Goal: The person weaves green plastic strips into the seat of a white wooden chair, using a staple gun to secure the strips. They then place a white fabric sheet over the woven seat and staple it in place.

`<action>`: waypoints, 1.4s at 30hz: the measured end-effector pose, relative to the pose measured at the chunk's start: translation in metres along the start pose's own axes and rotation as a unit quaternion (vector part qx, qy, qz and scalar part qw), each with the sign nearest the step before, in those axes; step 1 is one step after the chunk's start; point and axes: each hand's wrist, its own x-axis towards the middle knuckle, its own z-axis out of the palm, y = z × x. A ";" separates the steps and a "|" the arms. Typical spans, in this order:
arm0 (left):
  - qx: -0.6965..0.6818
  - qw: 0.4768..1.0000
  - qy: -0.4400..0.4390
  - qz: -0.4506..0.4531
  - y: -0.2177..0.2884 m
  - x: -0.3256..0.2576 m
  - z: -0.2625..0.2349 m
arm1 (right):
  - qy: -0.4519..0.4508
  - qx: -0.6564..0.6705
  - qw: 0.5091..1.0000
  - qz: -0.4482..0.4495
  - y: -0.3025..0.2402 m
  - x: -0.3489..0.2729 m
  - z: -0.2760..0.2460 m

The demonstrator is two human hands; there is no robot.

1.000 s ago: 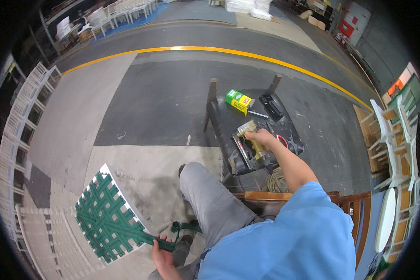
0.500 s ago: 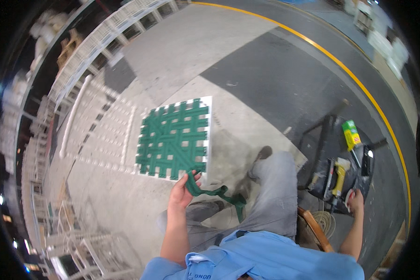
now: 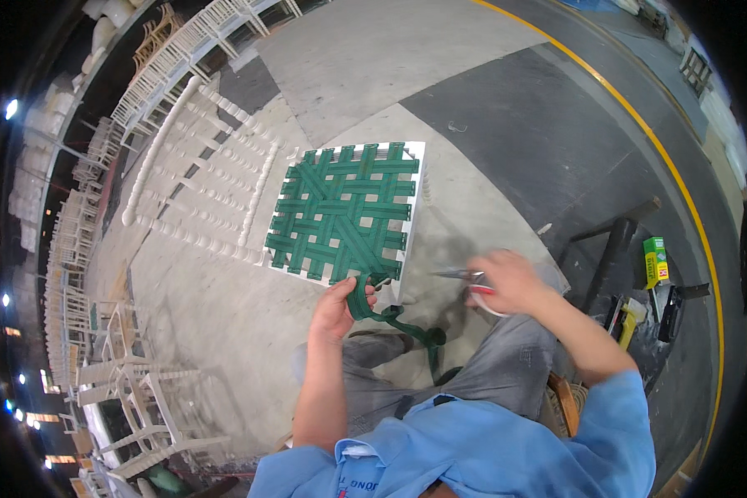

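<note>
Scissors point(image 3: 455, 274) — blades point left, long axis crosswise | right hand point(image 3: 510, 282) grips them | left hand point(image 3: 334, 310) clamps strap point(image 3: 358, 305) | box point(image 3: 656, 261) — contents hidden

Head-worn fisheye, looking steeply down past blue shirt point(image 3: 506, 444) onto nearby woven seat point(image 3: 334, 207).

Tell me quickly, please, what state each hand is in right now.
Left hand: closed, holding the green strap.
Right hand: closed, holding the scissors.

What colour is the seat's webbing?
The webbing is green, in a criss-cross weave; the head view shows it best.
</note>
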 end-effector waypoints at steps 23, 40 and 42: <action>0.121 0.970 -0.104 -0.183 -0.097 -0.038 0.031 | 0.037 0.072 0.997 -0.015 0.022 0.083 0.052; -0.278 0.949 0.068 -0.132 -0.089 -0.029 0.047 | 0.187 -0.164 0.642 0.725 -0.028 -0.414 -0.069; -0.260 0.952 0.101 -0.124 -0.090 -0.029 0.040 | 0.162 -0.209 0.630 0.730 -0.035 -0.439 -0.077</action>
